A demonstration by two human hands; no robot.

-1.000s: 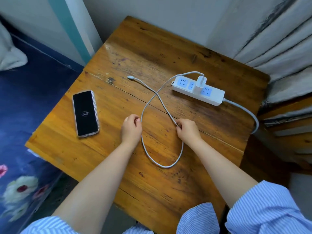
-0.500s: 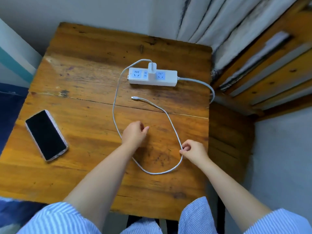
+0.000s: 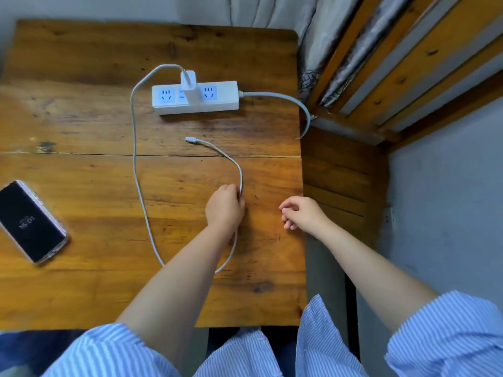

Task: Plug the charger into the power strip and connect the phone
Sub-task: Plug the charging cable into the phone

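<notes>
Fingers (image 3: 236,192) of the left hand (image 3: 224,206) curl closed around the white cable (image 3: 134,159) at the tabletop's (image 3: 81,126) centre. The right hand (image 3: 303,213), at three o'clock, hovers loosely open, holding nothing. The charger (image 3: 188,87) sits plugged into the power strip (image 3: 195,97) at twelve o'clock. The cable's free connector (image 3: 189,139) lies between strip and hand. The phone (image 3: 30,221) lies at nine o'clock.

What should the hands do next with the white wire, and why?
Probably slide the left hand along the cable to its free plug end. The charger already sits in the power strip, but the phone lies unconnected.
</notes>
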